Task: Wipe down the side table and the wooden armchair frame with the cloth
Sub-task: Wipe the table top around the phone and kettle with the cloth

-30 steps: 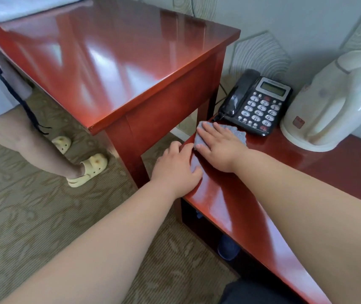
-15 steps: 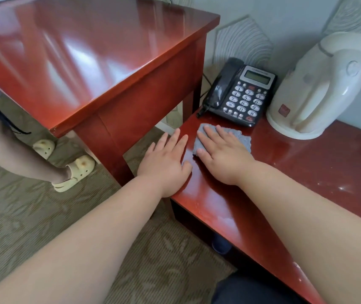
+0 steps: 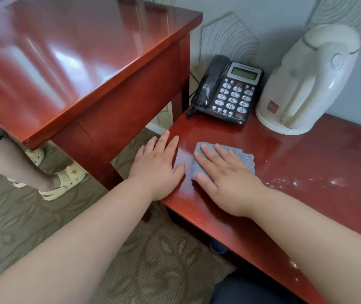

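With your right hand (image 3: 225, 181) spread flat on the cloth (image 3: 239, 156) and left hand (image 3: 156, 170) flat, bracing the table (image 3: 306, 159), sweep toward the white specks (image 3: 306, 182).

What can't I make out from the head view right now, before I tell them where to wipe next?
- Cloth: mostly hidden under the flat right hand; its full size is unclear.
- Side table: right end cut off by the frame edge; near edge hidden by the right forearm.
- Shelf under it: in shadow, contents unreadable.
- Wooden armchair frame: not in view.
- Telephone small key labels: too small to read.
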